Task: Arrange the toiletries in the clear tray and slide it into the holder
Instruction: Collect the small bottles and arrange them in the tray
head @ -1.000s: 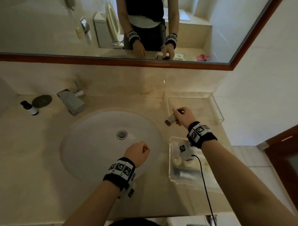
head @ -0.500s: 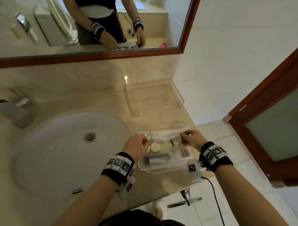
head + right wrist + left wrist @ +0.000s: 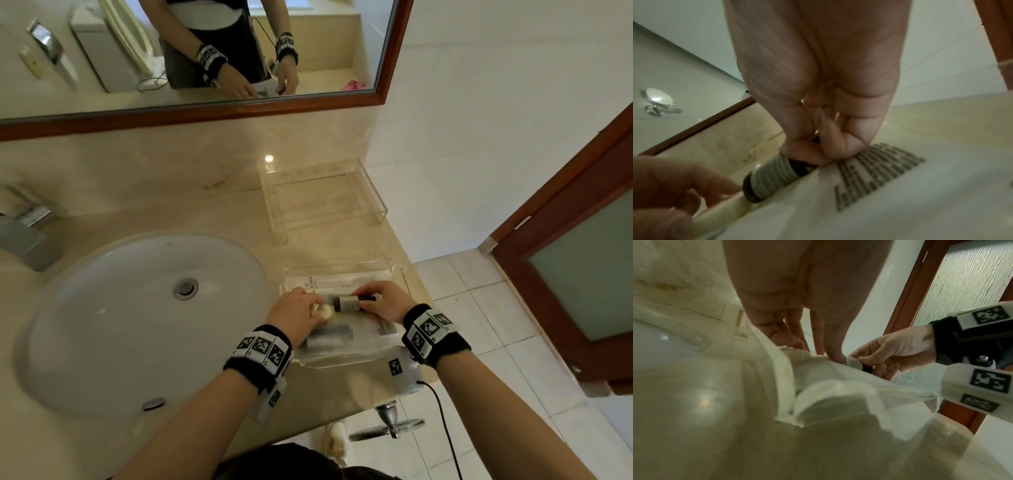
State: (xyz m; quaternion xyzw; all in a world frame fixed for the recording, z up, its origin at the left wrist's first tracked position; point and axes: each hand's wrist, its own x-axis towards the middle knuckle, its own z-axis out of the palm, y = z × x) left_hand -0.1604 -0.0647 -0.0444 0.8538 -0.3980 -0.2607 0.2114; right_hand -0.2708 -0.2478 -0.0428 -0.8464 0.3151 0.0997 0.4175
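The right hand (image 3: 383,301) pinches a small dark cylindrical bottle (image 3: 347,304) with a pale printed label, lying sideways inside the clear tray (image 3: 397,274) on flat white sachets. Just left of that grip, the left hand (image 3: 294,313), fingers reaching down, touches a pale round piece; its hold is unclear. The tray sits on glossy beige marble counter (image 3: 212,219). Beyond stands the clear acrylic holder (image 3: 371,195), further left an oval white basin (image 3: 102,308).

The right hand (image 3: 818,129) pinches the dark neck of a small labelled bottle (image 3: 772,177) lying on a white printed packet (image 3: 879,186), the left hand's fingers (image 3: 674,186) just beside the bottle's base, touching a cream tube (image 3: 721,212).
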